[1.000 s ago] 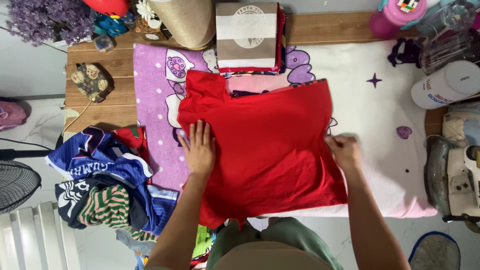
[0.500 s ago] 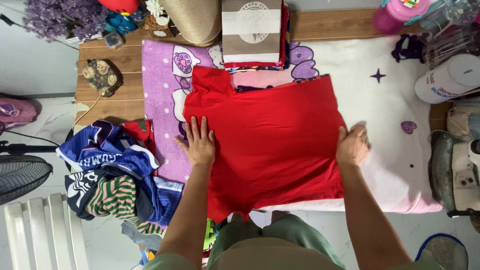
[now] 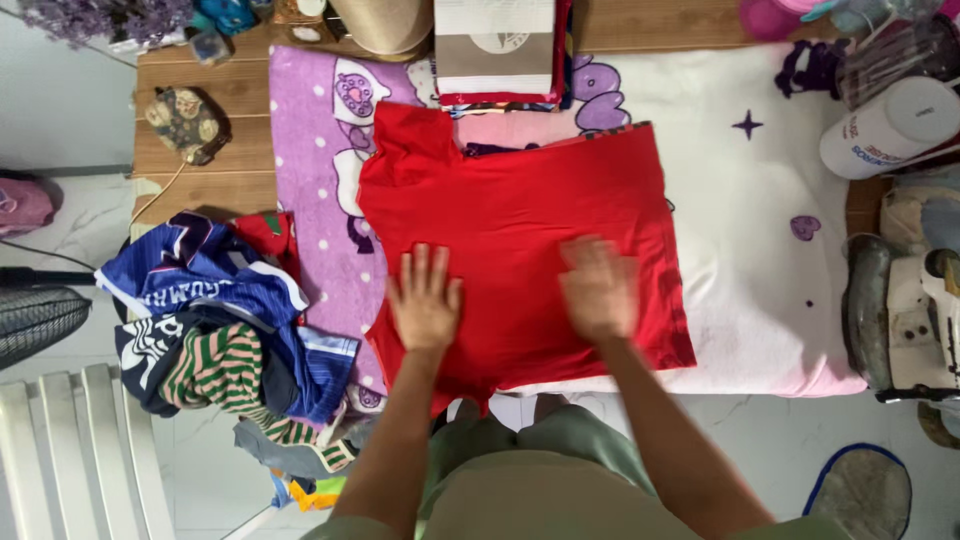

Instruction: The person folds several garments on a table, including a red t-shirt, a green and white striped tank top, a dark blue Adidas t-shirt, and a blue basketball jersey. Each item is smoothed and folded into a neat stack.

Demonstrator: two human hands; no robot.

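Head view showed a red shirt (image 3: 520, 240) spread flat on a purple-and-white towel (image 3: 760, 240) over the wooden table (image 3: 210, 190), one sleeve pointing up toward a stack of folded clothes (image 3: 495, 50). The left hand (image 3: 425, 300) lay open and flat on the lower left of the shirt, fingers spread, gripping nothing. The right hand (image 3: 598, 290) was blurred with motion; it looked open and flat on the cloth too, though whether it pinched any fabric could not be told. The shirt seemed light, soft and limp, likely to wrinkle and slide on the towel, so it was best taken at a hem, side seam or shoulder. Half a second earlier the right hand sat at the shirt's right edge; it had since moved inward onto the middle, and the left had shifted slightly right. A heap of unfolded clothes (image 3: 220, 330) hung off the table's left.
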